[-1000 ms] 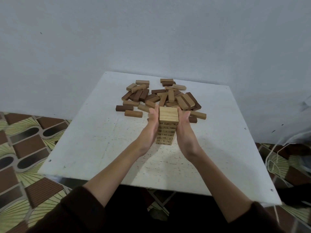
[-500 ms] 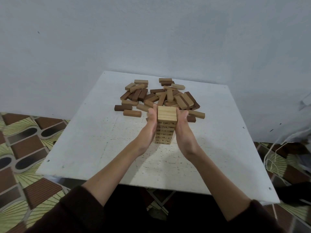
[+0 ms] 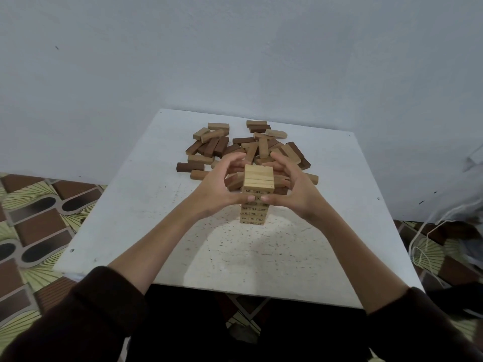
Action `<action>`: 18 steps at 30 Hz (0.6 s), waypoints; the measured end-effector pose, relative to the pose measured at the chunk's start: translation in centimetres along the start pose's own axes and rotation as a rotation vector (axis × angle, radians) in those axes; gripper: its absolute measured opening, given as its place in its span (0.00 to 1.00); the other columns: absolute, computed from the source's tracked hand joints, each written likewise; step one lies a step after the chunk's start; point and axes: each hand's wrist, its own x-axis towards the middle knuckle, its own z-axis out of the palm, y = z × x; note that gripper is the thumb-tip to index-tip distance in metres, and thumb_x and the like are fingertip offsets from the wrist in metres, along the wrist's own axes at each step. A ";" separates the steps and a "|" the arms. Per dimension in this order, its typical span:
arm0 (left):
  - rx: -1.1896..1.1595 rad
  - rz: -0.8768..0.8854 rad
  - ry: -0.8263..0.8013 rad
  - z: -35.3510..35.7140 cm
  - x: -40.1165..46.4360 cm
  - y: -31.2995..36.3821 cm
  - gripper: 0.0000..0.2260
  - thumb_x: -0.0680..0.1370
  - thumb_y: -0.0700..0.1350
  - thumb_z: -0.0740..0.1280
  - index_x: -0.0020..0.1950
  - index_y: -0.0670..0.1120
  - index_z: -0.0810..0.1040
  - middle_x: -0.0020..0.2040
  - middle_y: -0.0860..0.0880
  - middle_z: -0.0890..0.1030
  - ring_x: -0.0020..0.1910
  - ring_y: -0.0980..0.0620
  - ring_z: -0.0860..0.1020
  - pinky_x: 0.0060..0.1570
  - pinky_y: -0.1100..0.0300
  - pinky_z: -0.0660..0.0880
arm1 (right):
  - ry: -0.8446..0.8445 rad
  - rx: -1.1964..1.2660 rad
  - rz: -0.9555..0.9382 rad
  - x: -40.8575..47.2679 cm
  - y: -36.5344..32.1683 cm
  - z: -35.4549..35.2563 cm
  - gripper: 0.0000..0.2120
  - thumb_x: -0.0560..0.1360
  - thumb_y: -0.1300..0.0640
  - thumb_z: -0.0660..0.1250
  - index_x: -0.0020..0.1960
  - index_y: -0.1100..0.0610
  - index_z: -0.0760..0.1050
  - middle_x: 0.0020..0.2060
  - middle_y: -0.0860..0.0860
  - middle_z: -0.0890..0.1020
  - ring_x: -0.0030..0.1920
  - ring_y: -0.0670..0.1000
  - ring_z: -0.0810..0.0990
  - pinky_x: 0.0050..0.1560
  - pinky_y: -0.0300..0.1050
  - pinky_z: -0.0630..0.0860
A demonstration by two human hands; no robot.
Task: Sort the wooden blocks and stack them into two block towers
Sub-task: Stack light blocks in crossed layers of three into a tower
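Cupping the light block tower [image 3: 257,194] with both hands: my left hand [image 3: 218,189] and right hand [image 3: 294,190] are curling around its sides, thumbs pressing its near face. Fingers are half spread. Loose blocks [image 3: 235,147] are lying just behind the tower.

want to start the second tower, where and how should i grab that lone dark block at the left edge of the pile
Probably take the dark block across its two long side faces, coming straight down from above. It lies flat on the table with bare surface in front and to its left, and its top is uncovered. A lighter block sits close behind, so keep the grip near the free left end.
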 end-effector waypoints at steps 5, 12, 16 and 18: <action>0.000 -0.002 0.005 0.1 0.3 -0.4 0.40 0.62 0.52 0.78 0.70 0.54 0.64 0.64 0.49 0.73 0.66 0.55 0.71 0.67 0.54 0.69 | 0.020 -0.010 0.001 0.1 -0.1 0.3 0.41 0.65 0.62 0.77 0.71 0.48 0.60 0.59 0.42 0.72 0.65 0.49 0.72 0.66 0.52 0.71; -0.001 -0.010 0.015 0.3 0.4 -0.6 0.40 0.64 0.47 0.78 0.71 0.52 0.63 0.63 0.48 0.74 0.65 0.54 0.72 0.67 0.55 0.70 | 0.037 -0.025 -0.009 0.2 0.1 0.6 0.41 0.65 0.62 0.78 0.72 0.49 0.62 0.59 0.45 0.72 0.65 0.50 0.72 0.66 0.57 0.70; -0.031 -0.004 0.011 0.4 0.4 -0.3 0.41 0.65 0.44 0.78 0.73 0.49 0.61 0.61 0.47 0.75 0.64 0.53 0.73 0.67 0.56 0.70 | 0.034 -0.006 -0.023 0.3 0.1 0.6 0.40 0.65 0.61 0.78 0.71 0.48 0.62 0.61 0.47 0.73 0.65 0.50 0.72 0.66 0.58 0.70; -0.034 -0.025 0.008 0.5 0.1 -0.3 0.42 0.65 0.45 0.78 0.73 0.49 0.60 0.61 0.47 0.75 0.64 0.54 0.73 0.66 0.58 0.70 | 0.024 0.000 -0.026 0.3 0.2 0.6 0.41 0.65 0.60 0.78 0.72 0.47 0.62 0.62 0.47 0.73 0.65 0.50 0.72 0.66 0.58 0.70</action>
